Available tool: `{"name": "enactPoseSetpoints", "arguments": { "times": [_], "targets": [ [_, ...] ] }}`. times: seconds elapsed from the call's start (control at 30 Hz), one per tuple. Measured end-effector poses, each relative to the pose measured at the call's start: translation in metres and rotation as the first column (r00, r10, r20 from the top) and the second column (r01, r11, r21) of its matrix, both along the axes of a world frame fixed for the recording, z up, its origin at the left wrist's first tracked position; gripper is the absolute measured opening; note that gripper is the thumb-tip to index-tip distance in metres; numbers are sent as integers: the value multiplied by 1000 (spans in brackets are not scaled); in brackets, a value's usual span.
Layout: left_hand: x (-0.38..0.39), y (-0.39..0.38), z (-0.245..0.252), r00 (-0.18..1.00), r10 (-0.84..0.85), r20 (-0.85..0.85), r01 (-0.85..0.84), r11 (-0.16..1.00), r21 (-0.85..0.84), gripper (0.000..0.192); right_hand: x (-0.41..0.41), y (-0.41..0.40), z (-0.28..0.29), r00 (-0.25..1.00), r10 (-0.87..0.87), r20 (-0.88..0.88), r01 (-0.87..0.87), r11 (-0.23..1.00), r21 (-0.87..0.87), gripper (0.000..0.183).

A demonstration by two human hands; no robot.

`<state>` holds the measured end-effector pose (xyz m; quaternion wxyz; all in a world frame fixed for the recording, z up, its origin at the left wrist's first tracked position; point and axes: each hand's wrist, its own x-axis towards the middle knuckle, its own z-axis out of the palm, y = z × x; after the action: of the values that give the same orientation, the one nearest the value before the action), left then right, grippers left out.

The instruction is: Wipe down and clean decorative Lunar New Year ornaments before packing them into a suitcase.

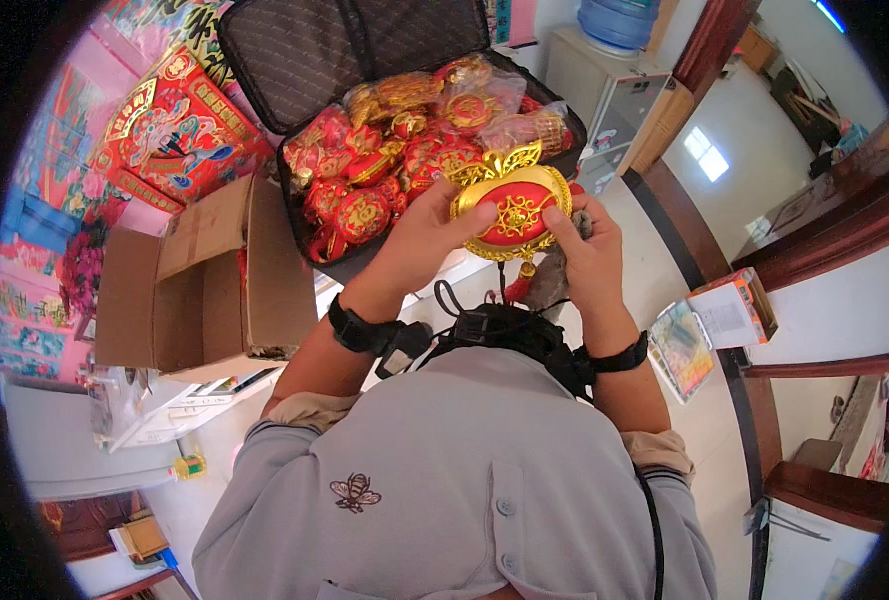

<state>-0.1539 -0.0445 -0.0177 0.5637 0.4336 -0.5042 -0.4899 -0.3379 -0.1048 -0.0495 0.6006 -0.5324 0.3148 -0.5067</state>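
Between my two hands I hold a red and gold hanging ornament (518,214) with a gold filigree centre and gold leaves on top. My left hand (433,236) grips its left side, thumb on the front. On the right edge are the thumb and fingers of my right hand (593,247). A small gold bead and a red tassel (518,289) hang below it. Just beyond my hands, an open black suitcase (285,196) holds many red and gold ornaments (363,215), some in clear plastic bags.
An open cardboard box (283,277) stands left of the suitcase, beside a red printed decoration (181,135). A cabinet (590,82) with a blue water bottle (618,24) is behind at right. A white and orange box (733,309) lies near the wall at right.
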Motion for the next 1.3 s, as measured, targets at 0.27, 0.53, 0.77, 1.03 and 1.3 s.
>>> {"name": "enactPoseSetpoints", "arguments": {
  "times": [0.27, 0.53, 0.77, 1.03, 1.3],
  "targets": [
    [0, -2, -7, 990, 48, 135, -33, 994, -107, 38, 0, 2, -3, 1000, 24, 21, -23, 999, -25, 27],
    [-3, 3, 7, 826, 232, 514, -116, 962, -249, 43, -22, -11, -10, 910, 34, 412, -78, 993, 90, 33],
    [-2, -5, -10, 898, 159, 410, -90, 979, -181, 40, -16, 2, 24, 935, -350, -58, 226, 713, -664, 36],
    [-9, -2, -4, 944, 38, 328, 16, 987, -160, 35, 2, 7, 30, 848, -504, -165, -56, 225, -973, 32],
    [-3, -1, 0, 981, 38, 193, -9, 989, -150, 36, -16, -9, 19, 780, -589, -209, 97, 444, -891, 43]
  ]
}}
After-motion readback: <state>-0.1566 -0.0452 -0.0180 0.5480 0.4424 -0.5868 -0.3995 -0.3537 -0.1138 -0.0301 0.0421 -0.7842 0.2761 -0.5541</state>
